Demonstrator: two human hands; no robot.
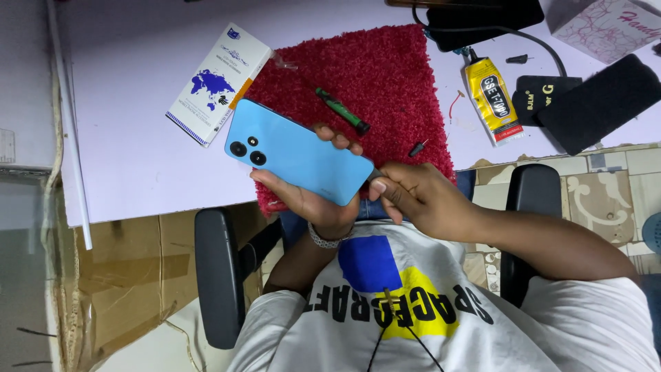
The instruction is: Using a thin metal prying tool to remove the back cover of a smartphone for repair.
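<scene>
My left hand (313, 207), with a bracelet at the wrist, holds a light blue phone (296, 151) from beneath, back side up, camera lenses at the left end. The phone is tilted over the front edge of a red shaggy mat (385, 76). My right hand (413, 196) comes in from the right, thumb and fingers pinched together on the phone's lower right end. I cannot tell whether something small is between those fingertips.
A green and black screwdriver (342, 110) and a small dark bit (416, 149) lie on the mat. A white and blue box (217, 83) lies to the left. A yellow glue tube (492, 100), black pouches (585, 100) and a cable sit to the right. Chair armrests (217, 275) flank me.
</scene>
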